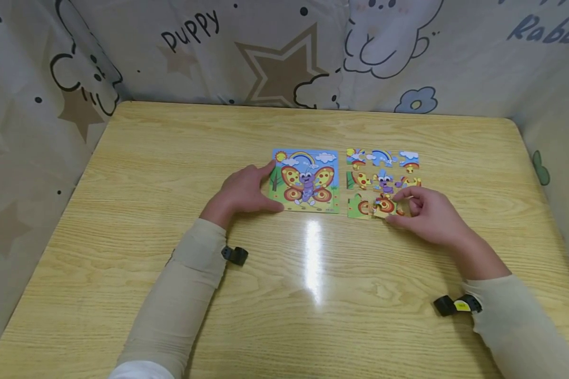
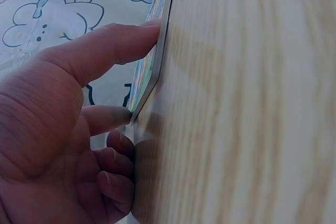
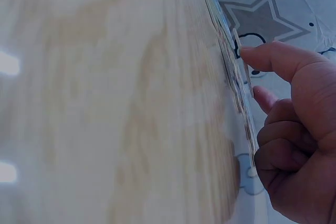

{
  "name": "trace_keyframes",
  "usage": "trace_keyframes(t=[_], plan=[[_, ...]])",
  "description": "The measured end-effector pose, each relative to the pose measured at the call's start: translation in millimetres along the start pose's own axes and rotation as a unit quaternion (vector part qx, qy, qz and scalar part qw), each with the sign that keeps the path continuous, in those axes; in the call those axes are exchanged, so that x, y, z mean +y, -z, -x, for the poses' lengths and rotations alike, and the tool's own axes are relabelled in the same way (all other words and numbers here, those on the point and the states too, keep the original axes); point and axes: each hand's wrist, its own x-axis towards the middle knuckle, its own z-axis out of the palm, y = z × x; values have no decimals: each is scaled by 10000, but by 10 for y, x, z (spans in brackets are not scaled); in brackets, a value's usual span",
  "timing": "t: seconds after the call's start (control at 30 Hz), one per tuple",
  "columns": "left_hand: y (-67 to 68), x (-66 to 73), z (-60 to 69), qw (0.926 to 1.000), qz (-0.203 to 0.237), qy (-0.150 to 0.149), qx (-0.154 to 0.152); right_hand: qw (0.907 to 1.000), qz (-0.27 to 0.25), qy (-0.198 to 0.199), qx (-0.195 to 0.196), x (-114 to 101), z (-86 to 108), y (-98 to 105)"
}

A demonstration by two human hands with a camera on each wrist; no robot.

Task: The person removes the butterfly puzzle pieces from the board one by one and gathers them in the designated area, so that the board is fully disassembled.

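Observation:
In the head view, a square butterfly picture board (image 1: pixel 306 180) lies flat on the table, in one whole picture. My left hand (image 1: pixel 244 192) holds its left end, thumb at the lower left corner and index finger at the upper left edge. The other left fingers (image 2: pixel 115 163) are curled against the tabletop. To the right, several jigsaw pieces (image 1: pixel 359 207) lie in loose rows with a similar butterfly picture. My right hand (image 1: pixel 427 213) pinches a jigsaw piece (image 1: pixel 383 206) between thumb and index finger. That piece (image 3: pixel 242 56) stands tilted just above the others in the right wrist view.
The wood-grain table (image 1: pixel 313 331) carries a bright light reflection in front of the board. Printed curtains (image 1: pixel 180 68) with cartoon animals and stars hang behind it and at both sides. A small black camera sits on each wrist.

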Motion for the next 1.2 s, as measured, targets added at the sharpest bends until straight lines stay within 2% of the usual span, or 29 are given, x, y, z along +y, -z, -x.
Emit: trace_keyframes(t=[0.2,0.53,1.2], plan=[[6,3,5,10000,25,28,-9,9999,111,45,32,152,75,81],[-3,-19,-5,10000,31,66,11,9997,106,203,97,286,147,172],[-8,-10,-9,10000,4,47,-3,9996,264,110,46,506,177,293]])
